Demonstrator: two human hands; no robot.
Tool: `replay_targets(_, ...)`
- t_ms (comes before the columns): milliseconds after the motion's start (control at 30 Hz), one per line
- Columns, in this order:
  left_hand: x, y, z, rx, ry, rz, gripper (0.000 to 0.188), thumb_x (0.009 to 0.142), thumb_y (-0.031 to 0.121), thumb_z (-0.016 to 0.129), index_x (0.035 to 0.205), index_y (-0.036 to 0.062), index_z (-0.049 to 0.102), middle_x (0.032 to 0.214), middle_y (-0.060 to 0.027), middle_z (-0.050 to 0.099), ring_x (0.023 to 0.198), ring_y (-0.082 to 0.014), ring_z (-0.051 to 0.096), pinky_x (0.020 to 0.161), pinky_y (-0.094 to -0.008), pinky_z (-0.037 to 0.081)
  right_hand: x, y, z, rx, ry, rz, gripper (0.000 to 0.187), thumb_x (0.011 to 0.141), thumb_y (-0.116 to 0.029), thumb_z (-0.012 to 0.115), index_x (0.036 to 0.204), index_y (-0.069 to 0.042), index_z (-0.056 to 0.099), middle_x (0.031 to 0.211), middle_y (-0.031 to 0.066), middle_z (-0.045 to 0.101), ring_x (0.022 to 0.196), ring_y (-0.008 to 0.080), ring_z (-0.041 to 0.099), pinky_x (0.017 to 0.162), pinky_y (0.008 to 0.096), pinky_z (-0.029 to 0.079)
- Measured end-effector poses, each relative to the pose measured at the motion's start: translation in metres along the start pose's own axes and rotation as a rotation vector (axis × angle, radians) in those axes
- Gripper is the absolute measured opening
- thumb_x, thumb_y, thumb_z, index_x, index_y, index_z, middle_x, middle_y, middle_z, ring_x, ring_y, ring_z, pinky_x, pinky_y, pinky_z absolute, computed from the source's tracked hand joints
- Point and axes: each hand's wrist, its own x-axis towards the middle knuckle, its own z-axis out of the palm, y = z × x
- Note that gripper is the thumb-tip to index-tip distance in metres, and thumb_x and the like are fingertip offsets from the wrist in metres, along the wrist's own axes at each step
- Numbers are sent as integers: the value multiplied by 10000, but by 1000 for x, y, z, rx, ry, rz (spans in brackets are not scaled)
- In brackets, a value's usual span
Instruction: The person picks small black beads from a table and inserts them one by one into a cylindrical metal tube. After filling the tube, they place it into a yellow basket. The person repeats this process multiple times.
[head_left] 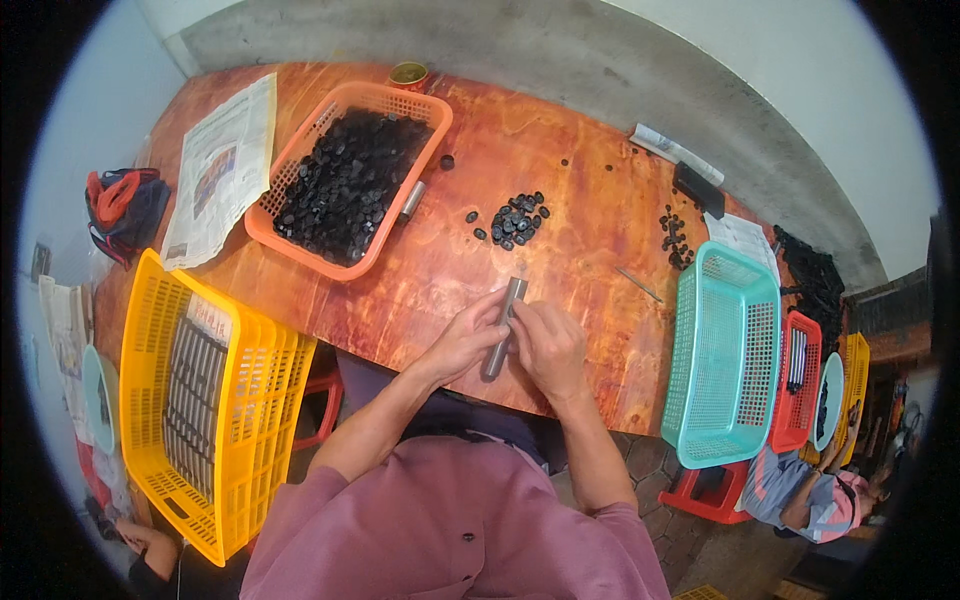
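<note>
A grey metal tube (512, 298) is held over the near edge of the reddish wooden table (580, 200). My left hand (462, 338) grips its lower part from the left. My right hand (548, 345) closes on it from the right, fingertips at the middle of the tube. A small pile of black round pieces (515, 220) lies on the table just beyond the hands. Further left stands an orange basket (300, 150) heaped with the same black pieces, and another grey tube (412, 200) leans at its right side.
A yellow crate (260, 400) holding rows of grey tubes sits at my left. A teal basket (725, 350) stands at the right, red and yellow baskets behind it. A newspaper (222, 165) lies at the far left, a small tin (408, 73) at the back. Another person sits at lower right.
</note>
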Motion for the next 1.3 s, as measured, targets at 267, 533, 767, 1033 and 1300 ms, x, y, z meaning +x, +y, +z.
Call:
replay_targets(267, -5, 4, 7, 91, 165, -95, 413, 1063, 299, 607, 1393, 61, 539, 980, -39, 665, 716, -120, 651, 609, -259, 531, -10, -17, 3, 6, 54, 5, 246, 859, -65, 761, 1101, -29, 732, 996, 124, 671, 713, 270, 664, 637, 360, 532)
replay_targets(533, -20, 10, 27, 189, 143, -335, 330, 1093, 316, 480, 1115, 24, 634, 748, -57, 617, 562, -130, 593, 481, -260, 465, -18, -2, -2, 858, -62, 846, 206, 984, -122, 692, 1146, 5, 704, 969, 48, 684, 809, 128, 646, 715, 274, 528)
replay_targets(767, -23, 9, 29, 287, 85, -333, 434, 1100, 422, 501, 1154, 15, 639, 770, -44, 635, 566, -122, 599, 482, -245, 458, -19, -1, -3, 1002, -127, 905, 183, 1020, -147, 670, 1107, 13, 686, 885, 20, 679, 765, 87, 629, 692, 248, 530)
replay_targets(1033, -16, 6, 25, 555, 30, -132, 304, 1102, 287, 532, 1198, 16, 629, 854, -37, 648, 657, -97, 602, 589, -239, 493, -16, 6, -9, 1047, -65, 799, 216, 1019, -76, 643, 1212, 19, 621, 1021, 56, 689, 917, 112, 647, 830, 264, 533)
replay_targets(1300, -3, 17, 15, 1095, 11, 245, 305, 1039, 166, 606, 1289, -10, 604, 1066, -97, 653, 959, -197, 648, 844, -348, 528, -10, 22, -5, 1064, -23, 749, 274, 1037, -73, 599, 1293, 24, 583, 1099, 86, 691, 997, 138, 654, 899, 279, 525)
